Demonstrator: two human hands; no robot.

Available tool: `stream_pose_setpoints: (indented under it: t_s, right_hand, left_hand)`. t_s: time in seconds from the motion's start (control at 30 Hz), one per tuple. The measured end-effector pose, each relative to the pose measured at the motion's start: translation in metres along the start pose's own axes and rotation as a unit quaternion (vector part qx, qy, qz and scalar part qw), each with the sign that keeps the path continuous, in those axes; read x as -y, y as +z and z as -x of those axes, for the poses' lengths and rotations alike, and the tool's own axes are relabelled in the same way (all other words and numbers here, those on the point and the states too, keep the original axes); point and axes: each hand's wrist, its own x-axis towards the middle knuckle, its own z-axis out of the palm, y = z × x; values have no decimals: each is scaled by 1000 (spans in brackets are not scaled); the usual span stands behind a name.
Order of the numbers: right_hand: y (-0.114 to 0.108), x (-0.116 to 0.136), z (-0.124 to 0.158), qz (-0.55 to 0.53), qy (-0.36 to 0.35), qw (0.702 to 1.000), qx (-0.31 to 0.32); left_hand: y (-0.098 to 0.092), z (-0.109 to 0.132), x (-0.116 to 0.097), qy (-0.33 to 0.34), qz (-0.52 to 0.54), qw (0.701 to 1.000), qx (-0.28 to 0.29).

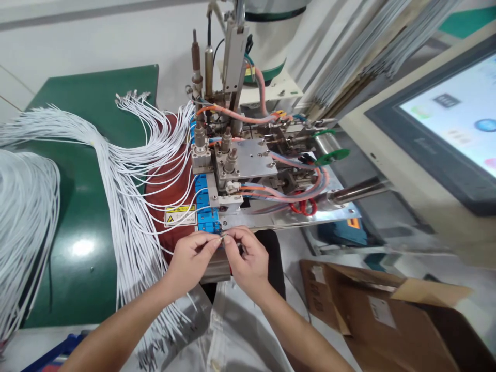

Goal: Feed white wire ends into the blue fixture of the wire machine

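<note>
My left hand (192, 258) and my right hand (248, 259) meet fingertip to fingertip at the front edge of a bench machine (251, 160). Both thumbs and forefingers are pinched around something tiny, mostly covered by the fingers; its kind cannot be made out. Just beyond the fingertips is a row of blue clamp blocks (208, 219) on the machine's left side. Thin white cables (170, 170) run from these blocks leftward into a large bundle (116, 206). A yellow-and-white warning label (180, 215) lies left of the blocks.
A green table (85, 279) on the left carries another heap of white cables (27, 206). A solder wire spool (329, 146) and red-handled scissors (303, 204) are on the machine. At right stand a touchscreen (453, 124) and an opened cardboard box (391, 330).
</note>
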Motion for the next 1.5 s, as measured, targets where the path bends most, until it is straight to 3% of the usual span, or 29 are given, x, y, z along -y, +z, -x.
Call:
stream_pose_setpoints:
  t_s: [0.27,0.33,0.43,0.53,0.6,0.77,0.83,0.9,1.0,1.07,1.13,1.23,1.5]
  right_hand:
    - [10,-3,6,-47,73,995,-38]
    - [11,-4,6,-37,58,997,-45]
    - [8,-5,2,4,-19,999,-28]
    - [0,-4,-6,31,-71,996,33]
    - [-7,-2,-13,39,-69,994,81]
    - [-25,5,-28,49,-36,963,261]
    - [-26,7,-30,50,-50,949,306]
    - [-22,5,-26,37,-50,960,272]
    - [-8,1,-14,-19,15,992,124]
    - [-1,-2,-6,-41,47,996,59]
    - [3,-5,-1,-45,45,997,53]
    - [1,-8,0,-45,47,996,63]
    - [1,-7,-10,-125,171,975,68]
  left_hand:
    - [5,0,2,-100,113,988,-38]
    - [7,1,1,-106,127,985,-53]
    - [9,2,1,-93,116,987,-62]
    - [7,1,2,-64,60,994,-57]
    - [2,1,1,-40,6,999,-37]
    - [-16,1,-8,54,-166,983,59]
    - [-20,0,-10,74,-213,969,100]
    - [-20,-2,-9,61,-215,970,95]
    - [-13,-4,-2,5,-120,992,24]
    - [-8,-4,2,-35,-47,998,-20]
    - [-5,-3,6,-59,0,997,-44]
    - [-3,-2,8,-68,25,997,-35]
    - [1,-2,5,-69,45,996,-41]
